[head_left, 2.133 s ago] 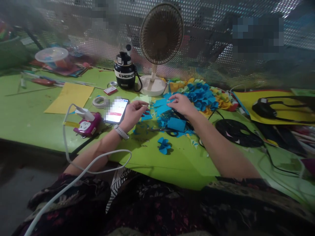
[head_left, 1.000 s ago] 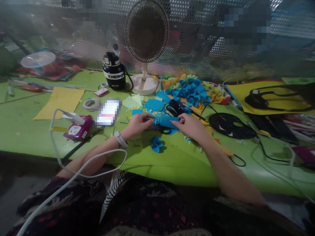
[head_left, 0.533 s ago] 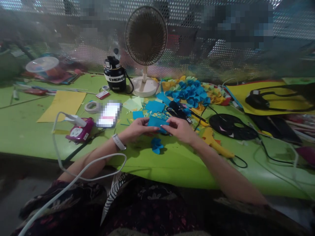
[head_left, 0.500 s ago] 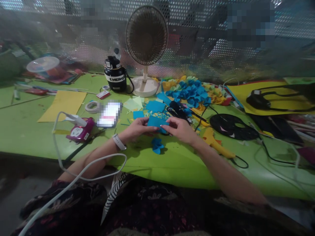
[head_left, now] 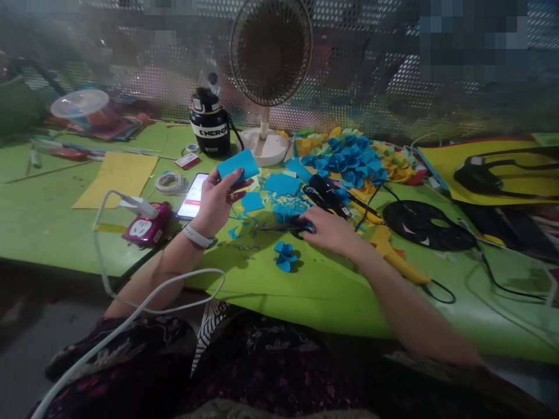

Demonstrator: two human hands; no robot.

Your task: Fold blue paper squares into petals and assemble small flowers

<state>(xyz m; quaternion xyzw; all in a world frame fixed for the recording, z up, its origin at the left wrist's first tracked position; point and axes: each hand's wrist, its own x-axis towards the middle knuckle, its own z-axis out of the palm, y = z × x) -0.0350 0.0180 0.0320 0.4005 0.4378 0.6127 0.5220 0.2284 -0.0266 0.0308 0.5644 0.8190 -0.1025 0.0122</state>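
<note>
My left hand (head_left: 216,201) is raised above the phone (head_left: 191,196), shut on a rectangle of blue paper (head_left: 237,165). My right hand (head_left: 332,231) is low on the green table (head_left: 305,297), with its fingertips on the black handles of a pair of scissors (head_left: 297,224). The blades point left, and I cannot tell whether the fingers grip them. Blue paper squares (head_left: 282,184) and snippets lie between my hands. A small blue paper flower (head_left: 285,256) sits just below the scissors.
A heap of folded blue and yellow paper flowers (head_left: 351,160) lies behind a black tool (head_left: 325,192). Around it are a desk fan (head_left: 271,52), a black flask (head_left: 208,128), a tape roll (head_left: 170,183), a pink socket (head_left: 148,226) with a white cable (head_left: 166,285), and yellow card (head_left: 116,180).
My hands have come apart. The left hand has lifted the blue paper up and to the left, and the right hand has moved down onto the scissors.
</note>
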